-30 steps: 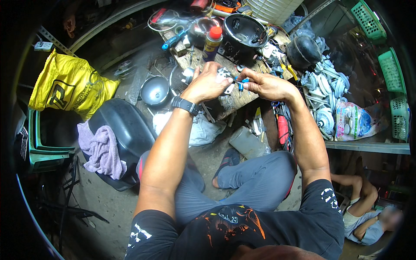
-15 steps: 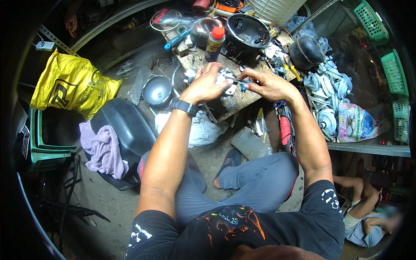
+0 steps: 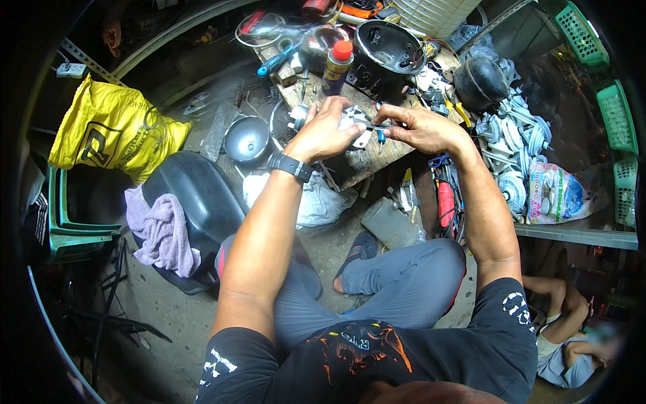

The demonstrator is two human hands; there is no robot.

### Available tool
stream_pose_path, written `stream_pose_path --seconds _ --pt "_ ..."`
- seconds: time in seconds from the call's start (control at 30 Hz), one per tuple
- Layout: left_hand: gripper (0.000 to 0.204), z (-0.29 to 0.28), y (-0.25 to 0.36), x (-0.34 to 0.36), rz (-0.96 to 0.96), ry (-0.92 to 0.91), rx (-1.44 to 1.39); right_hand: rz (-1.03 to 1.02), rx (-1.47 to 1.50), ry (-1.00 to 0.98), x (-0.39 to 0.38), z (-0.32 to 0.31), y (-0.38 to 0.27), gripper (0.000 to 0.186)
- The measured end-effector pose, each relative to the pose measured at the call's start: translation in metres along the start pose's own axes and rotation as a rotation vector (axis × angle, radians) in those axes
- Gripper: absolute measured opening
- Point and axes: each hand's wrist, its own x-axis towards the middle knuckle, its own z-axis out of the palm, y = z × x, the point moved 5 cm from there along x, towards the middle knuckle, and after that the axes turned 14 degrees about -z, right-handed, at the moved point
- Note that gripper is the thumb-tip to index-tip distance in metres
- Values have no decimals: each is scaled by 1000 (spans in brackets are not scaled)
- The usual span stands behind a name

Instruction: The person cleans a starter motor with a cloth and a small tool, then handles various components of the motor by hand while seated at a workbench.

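My left hand (image 3: pixel 328 129), with a black watch on its wrist, is closed on a small whitish metal part (image 3: pixel 364 140) over the wooden bench top (image 3: pixel 377 156). From the right, my right hand (image 3: pixel 420 129) pinches a thin dark piece against that part, thumb and index finger together. A small blue piece (image 3: pixel 381 137) shows just below its fingertips; I cannot make out its kind. Just beyond my hands stands a dark spray can with a red cap (image 3: pixel 342 50). A round silvery metal piece (image 3: pixel 297 117) lies beside my left hand, partly hidden by it.
Behind the can sits a round black housing (image 3: pixel 389 47). A blue-handled screwdriver (image 3: pixel 277 62) lies at the bench's left. Grey plastic parts (image 3: pixel 515 138) are heaped at right. A metal bowl (image 3: pixel 246 140), a yellow sack (image 3: pixel 111 131) and a black case (image 3: pixel 202 195) stand left. Another person sits lower right.
The whole view has shifted slightly. Both hands stay on the same metal part, with only a small movement of my right fingers around the dark piece.
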Motion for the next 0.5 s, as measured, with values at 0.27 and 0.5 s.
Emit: stream_pose_path --seconds 0.27,0.5 --pt "66 3 -1 4 -16 5 20 30 35 35 3 2 -2 29" --pt "74 6 -4 2 42 7 -3 146 169 27 -10 -1 -7 36"
